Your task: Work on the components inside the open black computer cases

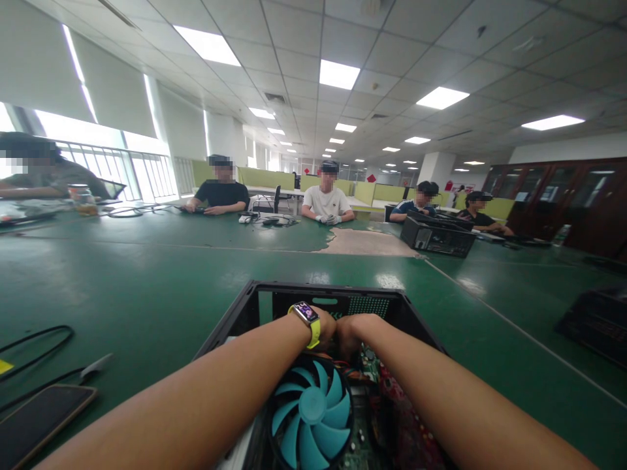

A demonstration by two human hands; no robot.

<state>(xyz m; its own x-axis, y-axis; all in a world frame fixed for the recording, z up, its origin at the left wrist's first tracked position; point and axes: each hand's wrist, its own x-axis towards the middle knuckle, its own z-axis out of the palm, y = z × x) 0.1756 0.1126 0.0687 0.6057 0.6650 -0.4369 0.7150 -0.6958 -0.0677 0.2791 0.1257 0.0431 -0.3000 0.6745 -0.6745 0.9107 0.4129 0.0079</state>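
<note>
Crowding left hand and right hand at twelve o'clock, I'm risking snagged wires, unable to tell if fingers are clamped.

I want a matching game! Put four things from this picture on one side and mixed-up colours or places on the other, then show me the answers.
Things:
1. Fan
2. Watch strap
3. Phone
4. Tabletop

Colours and places:
A. Bright yellow
B. Mostly green
C. Turquoise, inside the open computer case
D. Lying at the picture's lower left

Pairs: 1-C, 2-A, 3-D, 4-B
</note>
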